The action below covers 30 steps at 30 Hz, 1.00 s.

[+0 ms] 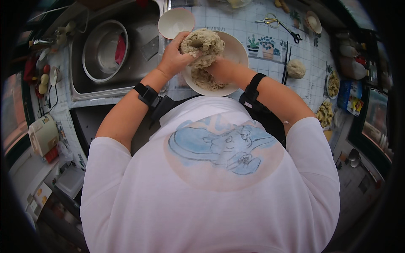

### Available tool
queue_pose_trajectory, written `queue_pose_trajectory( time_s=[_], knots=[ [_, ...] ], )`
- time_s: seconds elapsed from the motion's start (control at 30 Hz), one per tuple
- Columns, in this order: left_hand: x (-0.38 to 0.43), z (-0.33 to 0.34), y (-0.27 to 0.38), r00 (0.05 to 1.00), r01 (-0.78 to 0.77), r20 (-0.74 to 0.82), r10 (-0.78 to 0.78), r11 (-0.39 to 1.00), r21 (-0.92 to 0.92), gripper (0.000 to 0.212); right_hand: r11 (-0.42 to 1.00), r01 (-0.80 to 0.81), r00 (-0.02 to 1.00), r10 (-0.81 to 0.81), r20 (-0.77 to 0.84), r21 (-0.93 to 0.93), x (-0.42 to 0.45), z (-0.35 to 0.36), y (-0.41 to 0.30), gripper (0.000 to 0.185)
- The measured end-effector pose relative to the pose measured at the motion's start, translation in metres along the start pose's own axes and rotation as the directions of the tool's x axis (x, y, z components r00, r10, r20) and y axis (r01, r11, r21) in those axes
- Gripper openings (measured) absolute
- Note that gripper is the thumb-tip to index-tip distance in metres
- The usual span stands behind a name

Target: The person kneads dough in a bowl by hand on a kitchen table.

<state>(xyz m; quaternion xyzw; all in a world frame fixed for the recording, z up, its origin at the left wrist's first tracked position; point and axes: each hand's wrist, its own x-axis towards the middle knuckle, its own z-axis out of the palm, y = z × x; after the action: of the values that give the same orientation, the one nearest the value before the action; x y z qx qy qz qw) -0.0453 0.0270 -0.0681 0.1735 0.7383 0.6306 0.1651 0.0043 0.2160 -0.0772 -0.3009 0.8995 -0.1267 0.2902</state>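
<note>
My left hand (175,58) grips a large, rough lump of pale dough (202,41) and holds it raised over a wide white bowl (239,50). The lump has a torn, sticky surface with a hollow in it, and it hangs down towards more dough (204,79) lying in the bowl. My right hand (221,70) is inside the bowl, slightly blurred, with its fingers sunk in the dough and mostly hidden by it. Just beyond my left hand stands a smaller white bowl (176,22) with a reddish rim.
A steel basin (106,72) with a red cloth (120,49) sits in the sink (136,79) at left. On the right are chopsticks (287,63), a round dough ball (296,69), black-handled scissors (295,37), a small bowl (313,22) and dishes of food (333,83).
</note>
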Motion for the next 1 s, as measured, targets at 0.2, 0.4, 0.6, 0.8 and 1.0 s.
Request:
queue_pose_trajectory(
  time_s=[0.2, 0.4, 0.6, 0.8, 1.0],
  knots=[
    [0.000, -0.001, 0.004, 0.999, 0.004, 0.049, -0.008, 0.998, 0.069, 0.044, 0.993, -0.070, 0.995, 0.062, 0.081, 0.091, 0.007, 0.011, -0.007, 0.045],
    [-0.003, 0.002, 0.010, 0.998, 0.060, 0.026, -0.062, 0.996, 0.072, 0.045, 0.981, -0.065, 0.995, 0.050, 0.085, 0.183, 0.001, -0.001, -0.013, 0.046],
    [-0.001, 0.003, 0.007, 0.999, 0.030, 0.016, -0.032, 0.992, 0.123, 0.044, 0.969, -0.098, 0.979, 0.052, 0.197, 0.229, -0.004, 0.025, 0.002, 0.045],
    [-0.003, 0.002, 0.010, 0.996, 0.093, 0.003, -0.093, 0.996, 0.016, 0.044, 0.973, -0.112, 0.980, 0.142, -0.138, 0.204, -0.012, 0.025, 0.017, 0.036],
    [-0.003, 0.001, 0.007, 0.997, 0.076, 0.009, -0.076, 0.997, -0.008, 0.043, 0.968, -0.199, 0.978, 0.187, 0.090, 0.152, -0.003, 0.024, 0.002, 0.028]
  ],
)
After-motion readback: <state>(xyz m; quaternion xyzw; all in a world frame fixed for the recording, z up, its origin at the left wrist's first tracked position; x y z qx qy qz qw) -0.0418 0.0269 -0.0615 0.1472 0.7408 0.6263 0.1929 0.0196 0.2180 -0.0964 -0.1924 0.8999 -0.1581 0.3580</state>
